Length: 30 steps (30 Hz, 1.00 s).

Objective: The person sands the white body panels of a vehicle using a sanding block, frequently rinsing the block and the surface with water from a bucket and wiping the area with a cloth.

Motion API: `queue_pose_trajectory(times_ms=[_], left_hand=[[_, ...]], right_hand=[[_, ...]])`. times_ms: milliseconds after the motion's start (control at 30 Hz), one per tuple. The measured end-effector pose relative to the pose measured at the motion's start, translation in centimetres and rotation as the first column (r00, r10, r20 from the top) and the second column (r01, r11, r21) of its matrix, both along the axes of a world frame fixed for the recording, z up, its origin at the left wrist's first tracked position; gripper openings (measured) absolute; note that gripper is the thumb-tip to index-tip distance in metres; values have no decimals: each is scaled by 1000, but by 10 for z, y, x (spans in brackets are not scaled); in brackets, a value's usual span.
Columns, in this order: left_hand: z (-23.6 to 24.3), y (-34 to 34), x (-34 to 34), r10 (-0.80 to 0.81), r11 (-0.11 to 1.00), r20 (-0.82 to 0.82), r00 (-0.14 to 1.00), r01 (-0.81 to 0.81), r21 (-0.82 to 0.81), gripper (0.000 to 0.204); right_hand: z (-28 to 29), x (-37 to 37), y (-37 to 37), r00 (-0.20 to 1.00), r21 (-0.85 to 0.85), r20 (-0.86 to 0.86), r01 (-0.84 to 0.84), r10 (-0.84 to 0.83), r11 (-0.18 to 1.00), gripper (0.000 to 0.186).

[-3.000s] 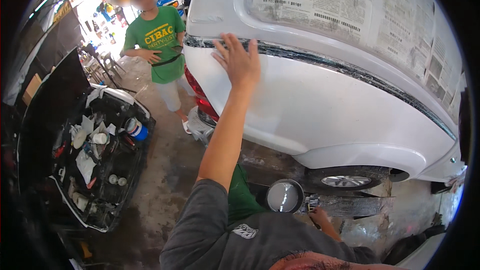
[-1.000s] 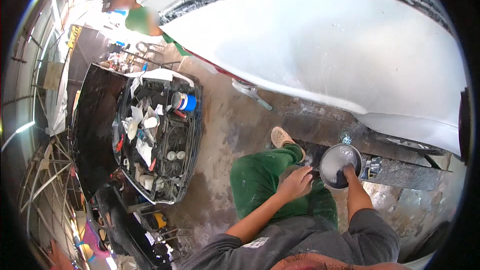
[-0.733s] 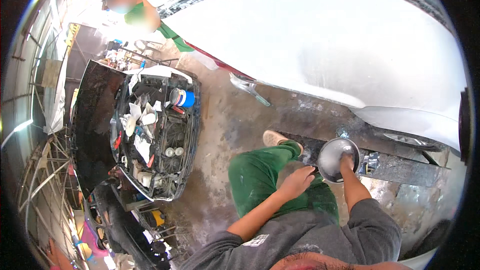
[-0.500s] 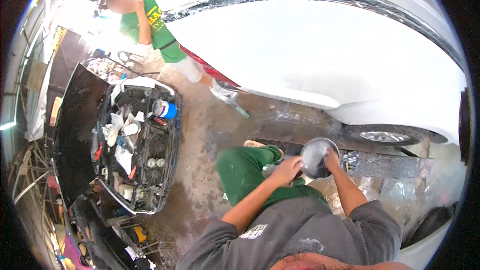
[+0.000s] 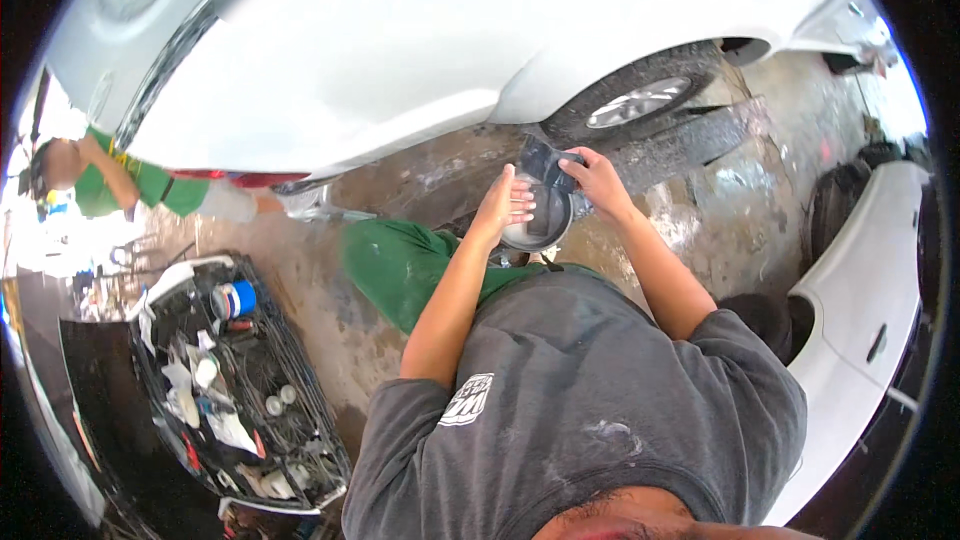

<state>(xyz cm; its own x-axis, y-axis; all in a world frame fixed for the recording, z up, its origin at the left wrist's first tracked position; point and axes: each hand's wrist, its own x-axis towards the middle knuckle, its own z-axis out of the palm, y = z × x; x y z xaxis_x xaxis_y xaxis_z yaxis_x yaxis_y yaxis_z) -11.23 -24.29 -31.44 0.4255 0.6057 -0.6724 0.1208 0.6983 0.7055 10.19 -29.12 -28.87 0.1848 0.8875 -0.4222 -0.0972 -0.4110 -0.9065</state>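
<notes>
right hand: this one (image 5: 597, 183) pinches the edge of a dark sheet (image 5: 541, 157), perhaps wet sandpaper, between thumb and fingers; an edge hold seems to leave most of its face free.
left hand: its fingers (image 5: 520, 207) reach out straight over the basin's left side, thumb apart, gripping nothing i can make out; whether this hand (image 5: 503, 205) touches the sheet or the rim, i cannot tell.
dark sheet: over the far side of the basin, probably so that drips fall back in.
basin: the round dark basin (image 5: 563, 227), with cloudy grey liquid inside, sits close before the body, likely for short reaches; its support is hidden from me.
trousers: a green leg (image 5: 395, 260) is bent to the left of the basin, which suggests a low seat.
plank: a worn plank (image 5: 700, 143) runs off beyond the right hand.
vehicle: a white side panel (image 5: 380, 50) and a rear wheel (image 5: 640, 100) stand just ahead.
engine bay: at left, an open one (image 5: 312, 445) seems to serve as a shelf, a blue-and-white can (image 5: 234, 300) among its clutter.
co-worker: a person in a green shirt (image 5: 97, 188) stands by the tail, well apart.
</notes>
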Motion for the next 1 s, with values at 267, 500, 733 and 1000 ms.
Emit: queue_pose_trajectory(times_ms=[267,500,733,1000], left_hand=[[10,-1,30,146,989,252,957,-146,-17,28],[31,6,30,167,982,283,945,-184,34,25],[44,4,15,167,983,305,937,-184,27,24],[55,5,10,169,971,215,962,-200,130,20]], right_hand=[[20,5,-17,993,32,-72,94,-92,995,18],[15,3,-12,956,-77,-152,243,-252,967,32],[3,1,-9,752,-123,-653,10,-88,992,29],[6,-1,2,989,64,-138,60,-51,996,21]])
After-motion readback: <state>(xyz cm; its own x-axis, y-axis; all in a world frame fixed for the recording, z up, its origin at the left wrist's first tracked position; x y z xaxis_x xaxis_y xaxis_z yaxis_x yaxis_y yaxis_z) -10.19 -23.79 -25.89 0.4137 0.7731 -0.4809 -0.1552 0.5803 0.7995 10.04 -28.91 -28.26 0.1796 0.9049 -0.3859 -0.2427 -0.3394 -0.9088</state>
